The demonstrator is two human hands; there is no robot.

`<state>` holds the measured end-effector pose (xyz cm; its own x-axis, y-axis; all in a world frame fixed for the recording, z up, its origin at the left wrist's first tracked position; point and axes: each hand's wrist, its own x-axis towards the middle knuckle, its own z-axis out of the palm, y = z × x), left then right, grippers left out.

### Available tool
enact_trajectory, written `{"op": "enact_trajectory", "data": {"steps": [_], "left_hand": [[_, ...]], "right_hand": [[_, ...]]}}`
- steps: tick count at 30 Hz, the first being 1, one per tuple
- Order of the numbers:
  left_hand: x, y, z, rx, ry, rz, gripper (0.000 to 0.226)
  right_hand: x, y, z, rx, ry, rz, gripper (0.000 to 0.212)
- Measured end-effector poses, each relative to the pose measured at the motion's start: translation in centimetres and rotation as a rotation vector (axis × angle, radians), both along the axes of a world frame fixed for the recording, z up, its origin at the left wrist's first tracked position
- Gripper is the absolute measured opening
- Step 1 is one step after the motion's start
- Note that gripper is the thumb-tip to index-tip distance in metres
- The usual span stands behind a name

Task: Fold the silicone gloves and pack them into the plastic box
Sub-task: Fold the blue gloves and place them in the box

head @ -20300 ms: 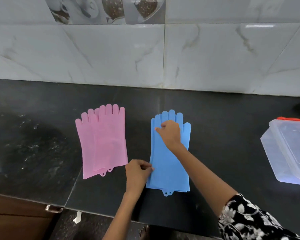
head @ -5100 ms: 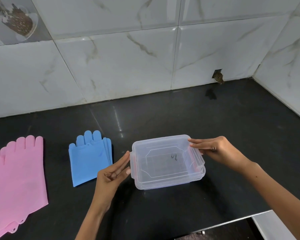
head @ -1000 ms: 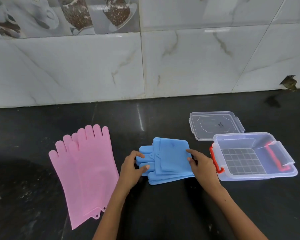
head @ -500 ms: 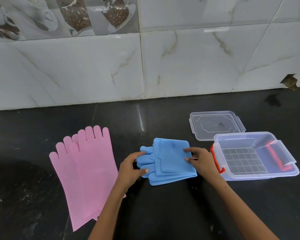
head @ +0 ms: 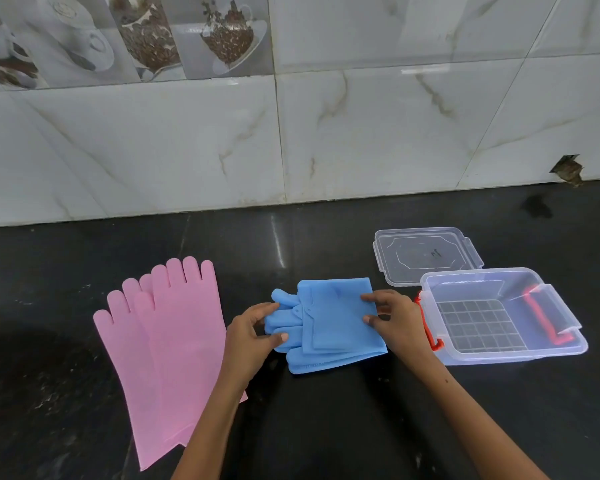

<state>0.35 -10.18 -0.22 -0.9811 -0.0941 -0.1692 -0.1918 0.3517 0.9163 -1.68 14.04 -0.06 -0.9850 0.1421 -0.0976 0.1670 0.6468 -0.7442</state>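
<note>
The folded blue silicone gloves point(head: 336, 323) lie on the black counter at the centre, their finger tips pointing left. My left hand point(head: 252, 337) pinches the finger end of the blue bundle between thumb and fingers. My right hand point(head: 397, 320) grips its right edge, fingers on top. The pink gloves point(head: 167, 341) lie flat and unfolded to the left, one on the other, my left forearm crossing their lower right corner. The clear plastic box point(head: 548, 351) with red latches stands open just right of my right hand, nothing in it.
The box's clear lid point(head: 426, 254) lies flat behind the box. A marble-tiled wall point(head: 326, 133) closes the back of the black counter point(head: 326, 427). A broken hole in the tile point(head: 568, 169) shows at the far right.
My right hand has slid a little onto the blue bundle's right edge and my left thumb has closed on its finger end. The bundle stays in place.
</note>
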Motion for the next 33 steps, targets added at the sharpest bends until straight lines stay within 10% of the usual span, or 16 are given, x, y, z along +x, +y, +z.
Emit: {"op": "enact_trajectory", "data": {"steps": [33], "left_hand": [[-0.3, 23.1, 6.8, -0.06, 0.158, -0.193, 0.054]], "right_hand": [[3.3, 23.9, 8.1, -0.119, 0.048, -0.151, 0.038]]}}
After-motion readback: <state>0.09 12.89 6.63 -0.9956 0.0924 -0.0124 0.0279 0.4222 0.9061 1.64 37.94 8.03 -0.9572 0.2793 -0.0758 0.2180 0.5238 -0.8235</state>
